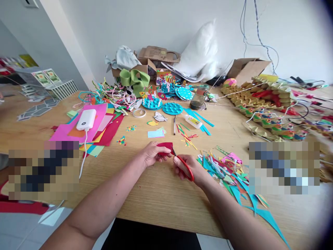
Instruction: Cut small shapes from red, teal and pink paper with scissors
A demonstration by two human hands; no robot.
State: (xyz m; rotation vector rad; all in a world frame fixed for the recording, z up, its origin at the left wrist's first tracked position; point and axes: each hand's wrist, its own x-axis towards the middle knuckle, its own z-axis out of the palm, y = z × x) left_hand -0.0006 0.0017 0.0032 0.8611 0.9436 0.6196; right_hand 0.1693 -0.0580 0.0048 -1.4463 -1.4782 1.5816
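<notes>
My left hand (153, 153) pinches a small piece of dark red paper (163, 146) above the wooden table. In my right hand (191, 168) is a pair of scissors (186, 168) with red-orange handles, its blades against the paper's right edge. Just beyond my hands lie a light blue paper rectangle (155, 133), a black-and-white pen (174, 126) and thin red, yellow and green strips (189, 137). A yellow fish cutout (152, 123) and a white drawn fish (160, 116) rest farther back, beside a glue bottle (193, 122).
Paper scraps (229, 168) spread right of my right hand. Coloured sheets (104, 130) lie left under a white power bank (86, 119) with a cable. Behind stand blue decorated discs (172, 108), a glass jar (199, 98) and cardboard boxes (158, 53). Egg cartons (260, 104) sit right.
</notes>
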